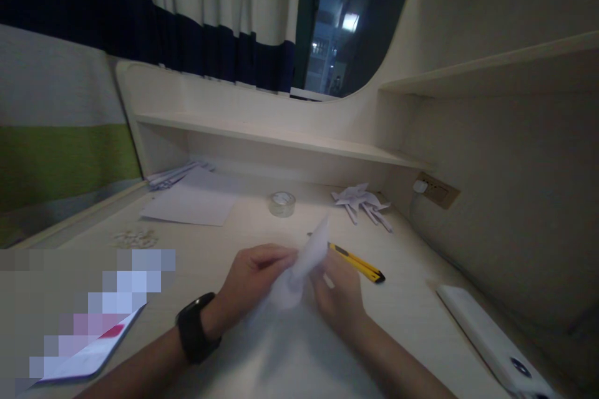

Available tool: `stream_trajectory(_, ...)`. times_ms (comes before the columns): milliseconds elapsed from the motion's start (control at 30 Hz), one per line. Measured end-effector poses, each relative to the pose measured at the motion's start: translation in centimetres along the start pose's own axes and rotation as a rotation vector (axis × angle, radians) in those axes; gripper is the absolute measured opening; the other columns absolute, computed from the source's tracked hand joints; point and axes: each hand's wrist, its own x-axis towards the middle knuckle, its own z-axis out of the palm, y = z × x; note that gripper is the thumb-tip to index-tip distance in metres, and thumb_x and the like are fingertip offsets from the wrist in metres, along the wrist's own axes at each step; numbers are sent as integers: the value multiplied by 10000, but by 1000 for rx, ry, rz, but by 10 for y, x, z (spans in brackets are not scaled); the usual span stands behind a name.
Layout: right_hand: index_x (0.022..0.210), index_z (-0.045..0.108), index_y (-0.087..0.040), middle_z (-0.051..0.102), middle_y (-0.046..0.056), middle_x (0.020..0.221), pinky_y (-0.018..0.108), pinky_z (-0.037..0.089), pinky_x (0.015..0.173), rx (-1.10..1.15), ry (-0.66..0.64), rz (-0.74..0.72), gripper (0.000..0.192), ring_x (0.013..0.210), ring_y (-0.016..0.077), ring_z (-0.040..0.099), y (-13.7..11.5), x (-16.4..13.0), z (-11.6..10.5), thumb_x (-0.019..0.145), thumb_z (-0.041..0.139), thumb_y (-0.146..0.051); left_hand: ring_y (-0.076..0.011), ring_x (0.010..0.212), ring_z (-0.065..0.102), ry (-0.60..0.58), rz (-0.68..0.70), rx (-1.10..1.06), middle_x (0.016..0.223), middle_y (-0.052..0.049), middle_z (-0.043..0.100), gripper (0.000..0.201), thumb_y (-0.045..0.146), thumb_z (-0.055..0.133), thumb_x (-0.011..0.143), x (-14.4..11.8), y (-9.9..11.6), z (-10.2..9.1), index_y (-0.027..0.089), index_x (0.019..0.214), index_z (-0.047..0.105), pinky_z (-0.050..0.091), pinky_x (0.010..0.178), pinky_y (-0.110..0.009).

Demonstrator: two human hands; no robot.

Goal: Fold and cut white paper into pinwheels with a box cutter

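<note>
A piece of white paper (312,254), bent and slightly blurred, is held up between my two hands over the desk. My left hand (255,277), with a black watch on its wrist, pinches the paper's left side between thumb and fingers. On the other side, my right hand (340,290) is closed on the paper, its fingertips partly hidden behind it. A small white bit shows at the right-hand fingers; I cannot tell if it belongs to the same sheet. Just beyond my right hand lies a yellow utility knife (359,262), its front end partly covered by the paper.
A roll of clear tape (281,204) sits behind my hands. Folded paper pinwheels (359,198) lie at the back right, paper sheets (191,199) at the back left. Small white pieces (135,239) are scattered left, near a screen device (100,349). A white device (484,333) lies right.
</note>
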Motion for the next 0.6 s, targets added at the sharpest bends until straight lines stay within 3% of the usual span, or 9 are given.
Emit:
stream_trajectory(167, 834, 587, -180, 633, 56, 748, 292, 480, 636, -68, 31, 2, 165, 710, 175, 599, 1, -2, 4, 862, 443, -104, -196, 843, 685, -36, 131, 145, 979, -50, 731, 271, 171, 591, 808, -3, 0, 0, 234, 1045, 707, 547, 732, -299)
stream_trajectory(433, 859, 548, -178, 619, 63, 785, 295, 470, 656, -173, -59, -7, 109, 748, 184, 583, 3, -4, 8, 867, 451, -128, -187, 822, 687, -10, 25, 202, 969, -5, 738, 404, 58, 523, 735, -6, -4, 3, 269, 1015, 724, 528, 769, -292)
stream_trajectory(600, 901, 541, -171, 612, 69, 790, 300, 460, 650, -244, -71, -21, 112, 739, 190, 570, 0, -5, 10, 878, 434, -150, -198, 833, 686, 43, -18, 217, 973, 1, 738, 364, 84, 551, 752, -9, -2, 9, 271, 1009, 727, 529, 736, -285)
